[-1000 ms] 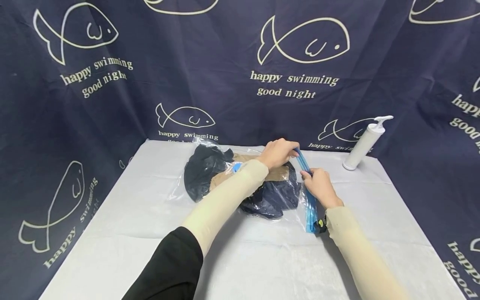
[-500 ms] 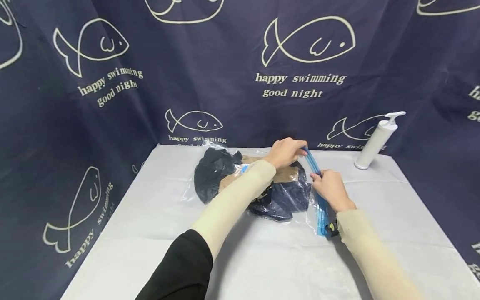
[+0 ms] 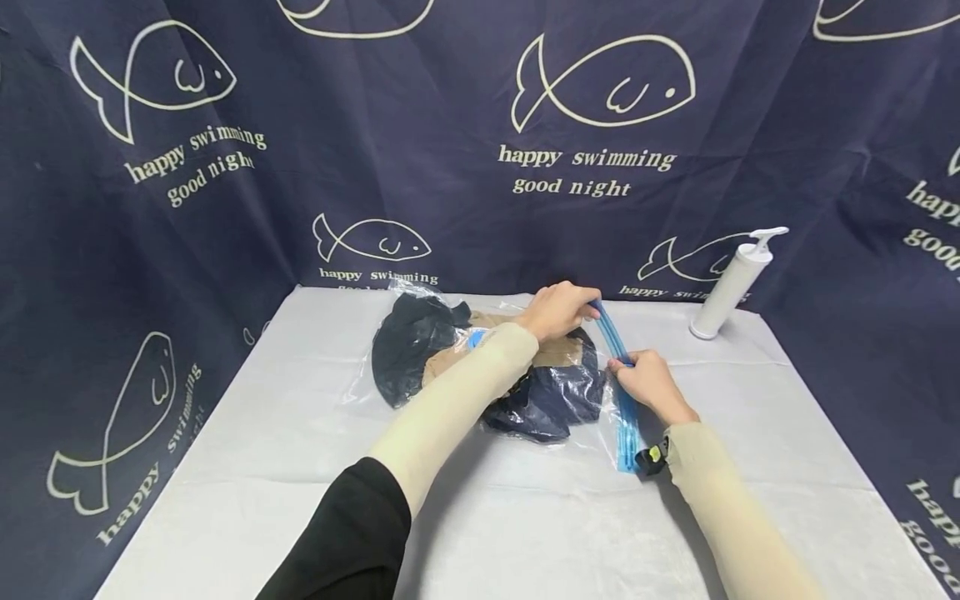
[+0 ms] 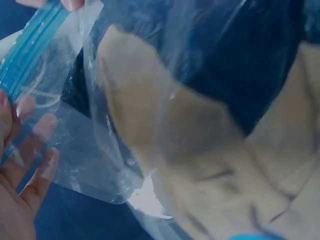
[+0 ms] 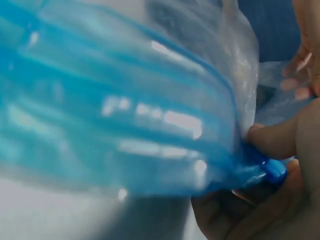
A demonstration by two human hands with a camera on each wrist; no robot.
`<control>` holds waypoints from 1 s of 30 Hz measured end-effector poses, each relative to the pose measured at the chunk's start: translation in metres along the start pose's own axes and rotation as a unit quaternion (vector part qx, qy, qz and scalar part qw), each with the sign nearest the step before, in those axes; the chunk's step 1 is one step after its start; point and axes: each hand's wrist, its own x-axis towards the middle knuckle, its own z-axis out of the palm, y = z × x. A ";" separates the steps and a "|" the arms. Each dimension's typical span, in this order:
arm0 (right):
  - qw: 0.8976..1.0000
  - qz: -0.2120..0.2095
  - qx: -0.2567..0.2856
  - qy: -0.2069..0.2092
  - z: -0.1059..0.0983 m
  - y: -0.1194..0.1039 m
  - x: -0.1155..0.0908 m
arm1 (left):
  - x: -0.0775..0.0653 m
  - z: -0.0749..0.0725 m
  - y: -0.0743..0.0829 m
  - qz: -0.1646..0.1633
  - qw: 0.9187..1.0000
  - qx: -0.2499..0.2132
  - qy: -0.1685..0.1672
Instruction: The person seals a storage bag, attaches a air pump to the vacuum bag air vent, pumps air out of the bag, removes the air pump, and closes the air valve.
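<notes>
A clear plastic storage bag with folded dark and tan clothes inside lies on the table. Its blue zip strip runs along the right end. My left hand pinches the strip's far end; in the left wrist view some of its fingers show through the clear film. Nearer to me on the same strip, my right hand pinches a small blue zip slider between thumb and fingers. The bag's round blue valve sits just beyond my left forearm.
A white hand pump stands upright, slightly leaning in view, at the table's back right. The white-covered table meets dark blue fish-print curtains at the back and sides.
My right hand has slid a short way along the blue strip toward its near end. My left hand keeps hold of the far end. The head view swung slightly and came back.
</notes>
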 end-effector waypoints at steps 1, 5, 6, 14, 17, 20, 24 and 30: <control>1.000 0.008 0.007 -0.007 0.001 0.001 0.001 | 0.000 0.001 0.000 0.000 1.000 -0.001 -0.004; 0.999 0.026 0.005 -0.027 0.004 0.003 0.004 | -0.001 0.006 -0.003 -0.008 1.000 0.009 -0.003; 0.999 0.027 0.001 -0.029 0.004 0.003 0.004 | -0.001 0.007 -0.004 -0.009 1.000 0.010 0.002; 1.000 0.003 -0.017 -0.009 0.007 0.014 0.003 | -0.002 0.015 -0.004 0.004 1.000 -0.009 0.022; 1.000 0.005 -0.011 -0.002 0.009 0.017 0.000 | -0.001 0.017 -0.004 0.007 1.000 -0.008 0.026; 1.000 -0.001 -0.002 0.009 0.011 0.017 -0.001 | -0.001 0.016 -0.002 0.007 0.999 -0.003 0.034; 1.000 -0.002 0.003 0.023 0.014 0.016 -0.002 | 0.000 0.014 0.001 0.008 1.000 0.002 0.027; 0.999 0.005 -0.004 0.040 0.015 0.014 -0.005 | 0.001 0.011 0.001 0.005 0.999 0.021 0.025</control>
